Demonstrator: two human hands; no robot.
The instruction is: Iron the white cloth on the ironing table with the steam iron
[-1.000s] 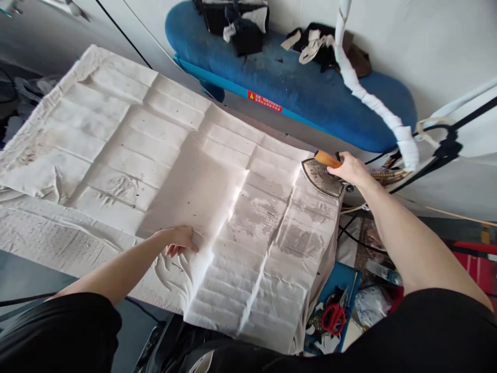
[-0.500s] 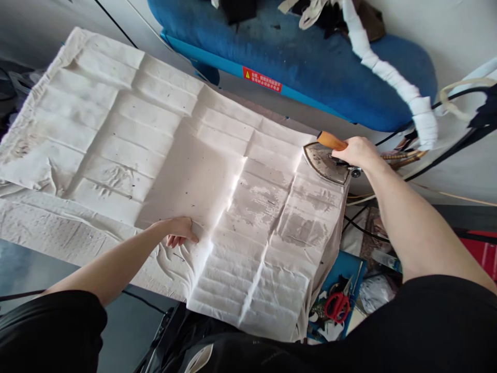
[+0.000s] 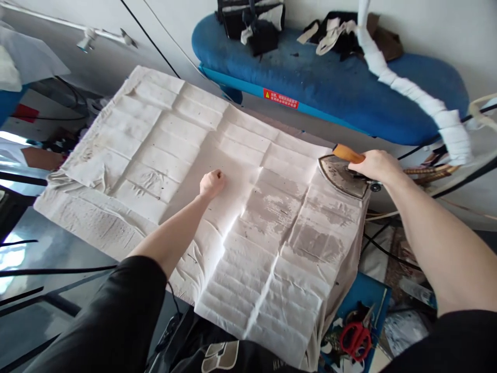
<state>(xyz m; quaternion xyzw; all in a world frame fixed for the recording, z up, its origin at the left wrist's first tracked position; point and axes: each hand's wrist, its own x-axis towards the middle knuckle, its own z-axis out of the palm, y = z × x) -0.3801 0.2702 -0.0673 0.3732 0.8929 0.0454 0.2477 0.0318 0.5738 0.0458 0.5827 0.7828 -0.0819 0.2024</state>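
Observation:
My right hand (image 3: 376, 165) is closed round the orange-brown handle of an iron (image 3: 339, 175). The iron rests at the far right corner of the ironing table's cover, its metal soleplate edge showing. Over the middle of the cover, my left hand (image 3: 213, 183) is curled into a fist. A small dark spot shows in its curl; whether it holds anything is hidden. Spread beneath both hands, the off-white cloth (image 3: 240, 155) has grid-like creases, grey damp-looking patches near the right and wrinkles along the near left side.
Behind the table stands a blue padded ironing board (image 3: 334, 88) with dark fabric scraps (image 3: 260, 31) on it. A white wrapped hose (image 3: 411, 93) hangs at the right. Red-handled scissors (image 3: 355, 339) lie on a blue tray (image 3: 382, 295) beside the near right corner.
My left hand has left the cloth's near edge and moved farther in over the middle, now in a fist. My right hand and the iron stay at the same corner. The view has shifted.

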